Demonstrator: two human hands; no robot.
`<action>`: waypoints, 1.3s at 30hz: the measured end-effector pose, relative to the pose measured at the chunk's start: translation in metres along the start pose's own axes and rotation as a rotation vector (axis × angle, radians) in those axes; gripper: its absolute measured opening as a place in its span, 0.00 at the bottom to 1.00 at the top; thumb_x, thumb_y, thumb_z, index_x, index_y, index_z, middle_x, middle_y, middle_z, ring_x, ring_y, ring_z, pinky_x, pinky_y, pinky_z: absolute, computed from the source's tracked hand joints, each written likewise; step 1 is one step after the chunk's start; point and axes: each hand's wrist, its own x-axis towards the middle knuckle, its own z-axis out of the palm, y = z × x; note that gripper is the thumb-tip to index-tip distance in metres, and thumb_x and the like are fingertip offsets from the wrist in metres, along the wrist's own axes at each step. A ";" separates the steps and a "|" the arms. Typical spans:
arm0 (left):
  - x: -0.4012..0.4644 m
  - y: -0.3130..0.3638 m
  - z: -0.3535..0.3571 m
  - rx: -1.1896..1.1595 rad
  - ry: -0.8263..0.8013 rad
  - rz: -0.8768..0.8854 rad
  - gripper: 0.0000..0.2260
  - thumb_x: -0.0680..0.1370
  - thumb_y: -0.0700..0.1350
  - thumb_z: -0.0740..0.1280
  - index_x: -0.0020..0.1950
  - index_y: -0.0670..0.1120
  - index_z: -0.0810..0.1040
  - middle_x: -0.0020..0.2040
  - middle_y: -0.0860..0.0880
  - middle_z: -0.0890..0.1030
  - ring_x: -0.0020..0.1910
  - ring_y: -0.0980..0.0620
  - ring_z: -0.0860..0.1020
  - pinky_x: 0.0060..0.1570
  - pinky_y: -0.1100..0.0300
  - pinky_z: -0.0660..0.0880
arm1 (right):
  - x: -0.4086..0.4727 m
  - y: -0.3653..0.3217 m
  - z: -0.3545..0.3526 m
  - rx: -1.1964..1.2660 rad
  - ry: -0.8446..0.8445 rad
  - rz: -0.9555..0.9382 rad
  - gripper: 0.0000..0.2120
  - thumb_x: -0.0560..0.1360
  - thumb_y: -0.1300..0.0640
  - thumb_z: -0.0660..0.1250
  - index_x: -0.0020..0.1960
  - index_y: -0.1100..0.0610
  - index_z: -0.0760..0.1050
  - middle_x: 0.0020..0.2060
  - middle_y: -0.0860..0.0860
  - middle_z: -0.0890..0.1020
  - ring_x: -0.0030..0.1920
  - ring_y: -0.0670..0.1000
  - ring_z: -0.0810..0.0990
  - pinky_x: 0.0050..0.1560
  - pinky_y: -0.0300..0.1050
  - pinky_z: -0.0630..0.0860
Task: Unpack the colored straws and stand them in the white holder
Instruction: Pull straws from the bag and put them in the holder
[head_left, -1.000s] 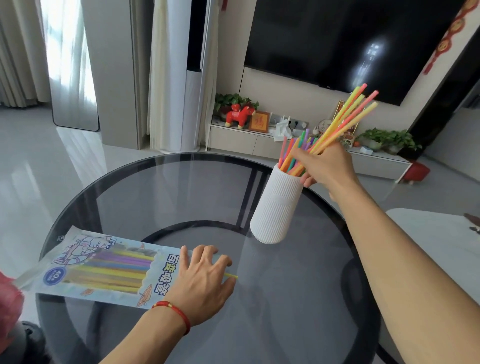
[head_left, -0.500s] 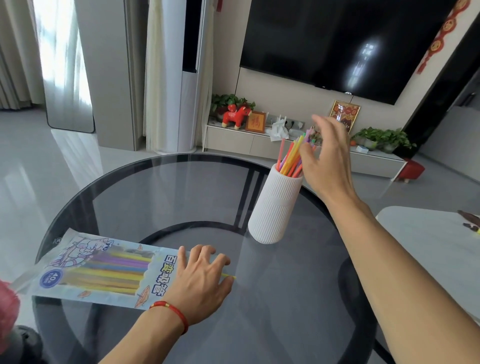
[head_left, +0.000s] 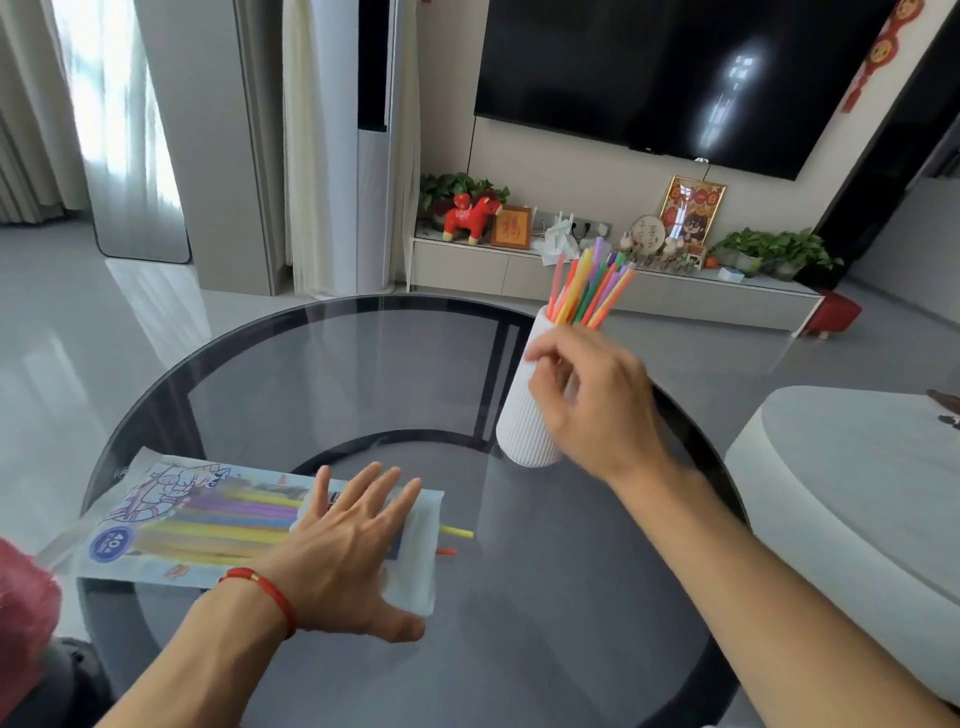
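A white ribbed holder (head_left: 521, 423) stands on the round glass table (head_left: 530, 613) with a bunch of colored straws (head_left: 587, 288) fanning out of its top. My right hand (head_left: 592, 400) hovers in front of the holder, blurred, fingers loosely curled around nothing. A printed plastic straw pack (head_left: 182, 519) lies flat at the table's left, with purple and yellow straws inside. My left hand (head_left: 348, 545) presses flat on the pack's open end, fingers spread. A yellow straw tip (head_left: 458, 531) and an orange tip (head_left: 447, 552) poke out of the pack.
A pale rounded seat (head_left: 857, 467) stands right of the table. A red fuzzy object (head_left: 21, 613) sits at the lower left edge. Behind the table are a low TV cabinet (head_left: 467, 265) with ornaments and plants, and a wall TV.
My right hand let go of the straw bunch, which dropped into the holder, then came down and toward me in front of the holder. My left hand spread flatter on the pack.
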 end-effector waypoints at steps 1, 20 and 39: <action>-0.002 -0.001 0.000 0.009 -0.010 0.013 0.58 0.60 0.78 0.62 0.80 0.53 0.38 0.82 0.51 0.46 0.80 0.50 0.40 0.76 0.36 0.37 | -0.016 -0.003 0.008 0.039 -0.099 0.090 0.06 0.78 0.58 0.66 0.45 0.56 0.81 0.41 0.49 0.84 0.38 0.52 0.79 0.39 0.50 0.79; 0.005 0.029 -0.018 0.426 0.336 0.135 0.47 0.59 0.51 0.74 0.76 0.51 0.59 0.62 0.44 0.70 0.57 0.42 0.72 0.62 0.36 0.67 | -0.101 -0.029 0.073 0.913 -0.678 1.033 0.19 0.87 0.55 0.56 0.54 0.69 0.79 0.42 0.61 0.81 0.33 0.60 0.81 0.32 0.50 0.81; 0.001 0.017 -0.018 0.468 0.370 -0.018 0.51 0.63 0.39 0.73 0.80 0.53 0.50 0.70 0.44 0.67 0.67 0.42 0.69 0.69 0.29 0.56 | -0.102 -0.010 0.076 1.177 -0.460 1.241 0.07 0.77 0.70 0.74 0.54 0.69 0.87 0.51 0.61 0.90 0.43 0.54 0.89 0.43 0.41 0.86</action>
